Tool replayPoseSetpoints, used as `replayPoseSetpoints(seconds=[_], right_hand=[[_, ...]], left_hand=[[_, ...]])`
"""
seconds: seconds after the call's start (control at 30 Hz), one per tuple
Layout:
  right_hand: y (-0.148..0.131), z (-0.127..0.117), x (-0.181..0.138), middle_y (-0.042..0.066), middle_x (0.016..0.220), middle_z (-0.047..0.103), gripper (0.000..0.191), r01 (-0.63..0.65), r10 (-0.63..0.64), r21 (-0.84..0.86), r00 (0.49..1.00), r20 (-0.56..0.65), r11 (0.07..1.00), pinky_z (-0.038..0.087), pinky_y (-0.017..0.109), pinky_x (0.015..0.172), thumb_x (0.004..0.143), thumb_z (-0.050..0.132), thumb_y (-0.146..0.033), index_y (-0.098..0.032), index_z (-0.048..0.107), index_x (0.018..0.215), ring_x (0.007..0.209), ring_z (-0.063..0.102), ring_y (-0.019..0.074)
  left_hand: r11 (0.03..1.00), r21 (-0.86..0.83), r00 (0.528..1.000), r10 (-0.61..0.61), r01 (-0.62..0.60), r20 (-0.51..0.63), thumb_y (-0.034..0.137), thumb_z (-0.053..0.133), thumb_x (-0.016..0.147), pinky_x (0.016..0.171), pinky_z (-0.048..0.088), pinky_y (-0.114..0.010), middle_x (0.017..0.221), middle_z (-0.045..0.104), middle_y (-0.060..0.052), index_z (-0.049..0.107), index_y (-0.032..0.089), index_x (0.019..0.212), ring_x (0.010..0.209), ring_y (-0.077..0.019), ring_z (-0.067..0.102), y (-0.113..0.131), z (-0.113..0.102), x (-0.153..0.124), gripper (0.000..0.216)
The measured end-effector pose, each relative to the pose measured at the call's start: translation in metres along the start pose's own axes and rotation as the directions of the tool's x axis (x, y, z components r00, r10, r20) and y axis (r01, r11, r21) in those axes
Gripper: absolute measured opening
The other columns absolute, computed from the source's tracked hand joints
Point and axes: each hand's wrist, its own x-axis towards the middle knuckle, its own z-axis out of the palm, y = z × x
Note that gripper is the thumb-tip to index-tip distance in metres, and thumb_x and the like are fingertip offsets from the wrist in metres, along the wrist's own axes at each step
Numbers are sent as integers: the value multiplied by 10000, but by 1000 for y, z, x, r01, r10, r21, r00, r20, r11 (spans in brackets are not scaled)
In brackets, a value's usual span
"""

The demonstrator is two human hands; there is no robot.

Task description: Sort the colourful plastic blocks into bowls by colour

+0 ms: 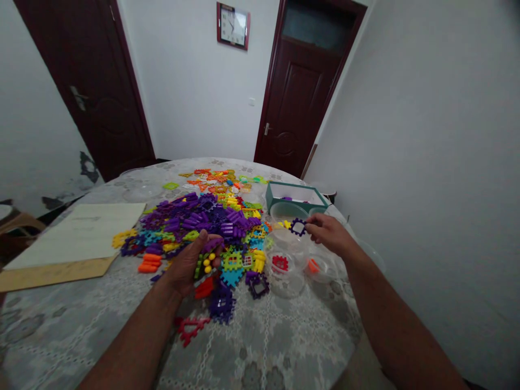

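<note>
My right hand (328, 234) pinches a dark purple square frame piece (298, 226) with toothed edges, over the clear round plastic tubs (289, 287). A red toothed piece (280, 264) lies in one tub and an orange piece (313, 265) in another. My left hand (187, 264), palm up and fingers curled, cups a purple plastic building piece (212, 245) at the near edge of the heap; yellow knobs (208, 263) and green bits show by its fingers, and I cannot tell whether these are held too. The heap of purple building pieces (199, 216) spreads beyond it.
A teal-rimmed box (296, 191) with purple pieces inside stands behind the tubs. Orange and yellow pieces (219, 181) are scattered farther back. At left lies a cream board (77, 230). Near me are a red triangular piece (190, 328) and a purple square (222, 303). Patterned cloth covers the round table (300, 344).
</note>
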Motion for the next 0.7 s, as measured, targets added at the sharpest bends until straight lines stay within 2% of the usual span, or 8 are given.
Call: replayPoseSetpoints(seconds=[0.1,0.2,0.27,0.33,0.4,0.47,0.6,0.7], right_hand=[[-10,-6,44,38,714,710,199,-36,30,-23,980,-199,999,523,245,537,814,651,-275,-150,718,954,576,659,159],[-19,-12,78,102,954,761,378,-16,12,-8,951,-308,1000,557,271,597,869,589,-274,-123,681,1202,684,704,174],[-25,-9,87,132,1105,757,435,32,-34,-13,933,-357,999,575,290,641,891,564,-266,-126,655,1293,731,720,176],[-33,1,82,134,1163,753,401,120,-128,-44,925,-358,992,588,313,694,904,561,-256,-137,685,1266,756,731,180],[-46,19,63,112,1135,768,334,252,-264,-81,933,-243,964,592,336,760,921,583,-258,-159,726,1206,793,738,190],[-63,43,35,84,1089,779,285,406,-411,-86,911,-45,910,584,360,833,948,615,-273,-194,741,1190,856,736,201],[-98,93,-21,76,1177,759,265,687,-673,5,709,212,726,546,385,963,983,654,-226,-236,714,1241,1021,708,207],[-112,120,-40,89,1174,740,254,776,-739,26,589,328,630,528,362,962,990,661,-175,-221,706,1236,1075,680,211]], left_hand=[[1000,12,1000,-8,8,25,723,787,766,456,494,-218,769,670,-28,702,157,1048,544,-131,618,-1,1,-1,638],[1000,21,999,-22,21,43,791,759,737,443,472,-205,743,647,-19,698,152,1009,532,-123,607,1,4,-4,697],[999,27,998,-27,25,63,829,748,707,426,452,-196,734,640,-18,698,150,984,523,-119,602,2,7,-5,735],[999,35,996,-28,25,87,855,738,688,420,440,-192,726,634,-17,699,149,970,516,-118,598,3,9,-7,761],[998,51,994,-35,30,100,871,724,684,423,439,-194,723,631,-18,703,148,967,512,-117,596,3,10,-8,777],[997,71,994,-46,39,102,889,703,684,431,440,-199,722,628,-19,707,146,975,512,-119,595,1,9,-8,798],[991,132,990,-55,38,132,931,648,681,433,428,-208,727,633,-30,710,146,1013,514,-132,598,-3,5,-7,855],[978,206,984,-52,16,172,953,602,688,426,410,-211,704,635,-36,714,148,1041,498,-135,578,-5,2,-6,886]])
